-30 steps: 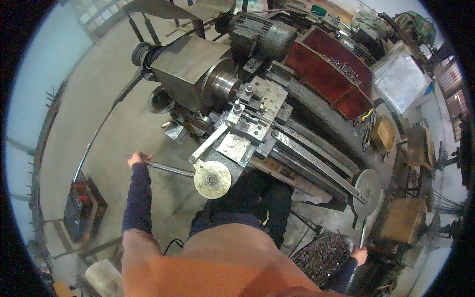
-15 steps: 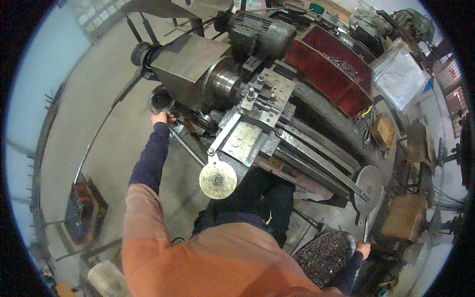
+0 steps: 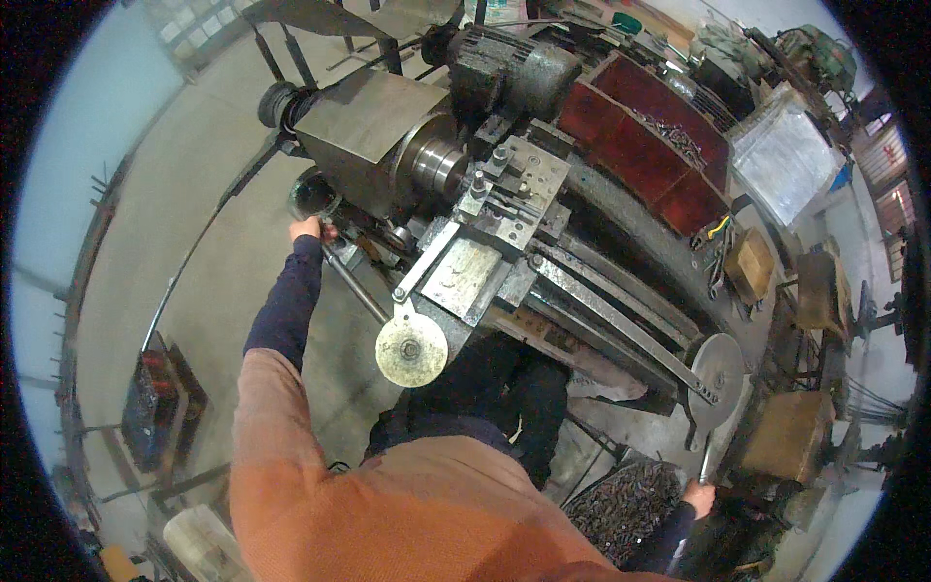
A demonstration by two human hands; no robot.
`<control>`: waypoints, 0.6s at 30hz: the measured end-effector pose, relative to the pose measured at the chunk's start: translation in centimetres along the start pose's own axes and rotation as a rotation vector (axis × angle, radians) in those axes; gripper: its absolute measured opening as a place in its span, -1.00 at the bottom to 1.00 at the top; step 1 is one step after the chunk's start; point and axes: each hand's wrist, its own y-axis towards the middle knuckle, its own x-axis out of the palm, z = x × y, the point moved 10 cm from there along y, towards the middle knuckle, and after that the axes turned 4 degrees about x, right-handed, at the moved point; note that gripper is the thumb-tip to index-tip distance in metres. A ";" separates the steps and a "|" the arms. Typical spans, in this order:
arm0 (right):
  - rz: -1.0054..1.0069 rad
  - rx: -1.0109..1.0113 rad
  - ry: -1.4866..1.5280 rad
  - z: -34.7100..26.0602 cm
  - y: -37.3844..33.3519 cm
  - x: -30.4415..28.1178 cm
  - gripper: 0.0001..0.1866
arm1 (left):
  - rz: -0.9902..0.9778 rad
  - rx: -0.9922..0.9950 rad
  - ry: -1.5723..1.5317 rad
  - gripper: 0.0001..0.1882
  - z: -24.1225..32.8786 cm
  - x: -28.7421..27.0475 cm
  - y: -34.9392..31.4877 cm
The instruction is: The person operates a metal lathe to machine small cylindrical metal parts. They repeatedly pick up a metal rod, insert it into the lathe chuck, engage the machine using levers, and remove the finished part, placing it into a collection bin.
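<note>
My right hand (image 3: 698,498) is wrapped round a metal lever (image 3: 705,460) below the grey disc (image 3: 716,381) at the right end of the machine. Farther left, my left hand (image 3: 308,229) is closed beside a dark round cup (image 3: 314,193) and the upper end of a steel bar (image 3: 355,285). What its fingers hold is hidden. Between my arms stands a lathe-like machine with a shiny round chuck (image 3: 437,165). Its bolted tool block (image 3: 521,184) sits close to the chuck. A pale round plate (image 3: 411,349) hangs at the front of the slide (image 3: 464,279).
Behind the machine, a red divided tray (image 3: 621,121) holds small metal parts. A container of dark small pieces (image 3: 626,509) is near my right forearm. Pliers (image 3: 719,233) lie beside a wooden block (image 3: 750,266). A motor (image 3: 514,66) sits behind the chuck.
The tool block, slide and pale plate have shifted slightly left, nearer the chuck. My right hand and the lever have moved a little left and down in view. My left hand stays by the cup.
</note>
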 end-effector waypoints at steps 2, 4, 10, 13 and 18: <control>0.155 -0.044 -0.091 1.0 3.0 -1.1 -0.58 | 0.023 -0.109 -0.075 -0.83 -0.5 1.2 0.1; 0.148 0.067 -0.145 2.3 7.3 -1.6 -0.59 | 0.055 -0.237 -0.154 -0.83 -1.8 1.4 -0.2; 0.204 0.114 -0.208 -2.3 10.3 -6.4 -0.69 | 0.073 -0.322 -0.278 -0.84 -2.5 1.5 -0.8; 0.171 0.189 -0.110 -2.6 8.2 -6.4 -0.62 | 0.113 -0.228 -0.168 -0.85 1.8 1.2 -3.4; 0.378 -0.092 0.090 -4.3 3.2 -2.0 -0.29 | -0.174 0.070 -0.186 -0.67 -2.5 -3.6 2.7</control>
